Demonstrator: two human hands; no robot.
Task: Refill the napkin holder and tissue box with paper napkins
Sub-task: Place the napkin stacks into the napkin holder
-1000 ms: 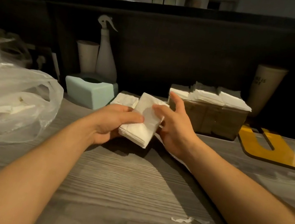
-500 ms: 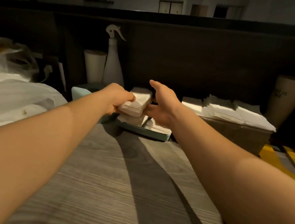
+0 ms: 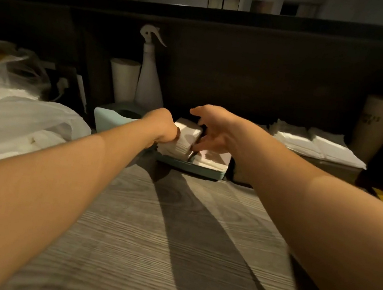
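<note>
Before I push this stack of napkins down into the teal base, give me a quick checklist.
1. Left hand grips the white napkin stack: ok.
2. Right hand steadies the stack's far side: ok.
3. Stack over the shallow teal plastic base: ok.
4. Stack level: not ok, tilted.
5. Napkins already lying in the base squared up: cannot tell.
6. Teal tissue box cover set aside: ok.

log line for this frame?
left hand grips napkin stack | over teal tray | right hand open beside stack
</note>
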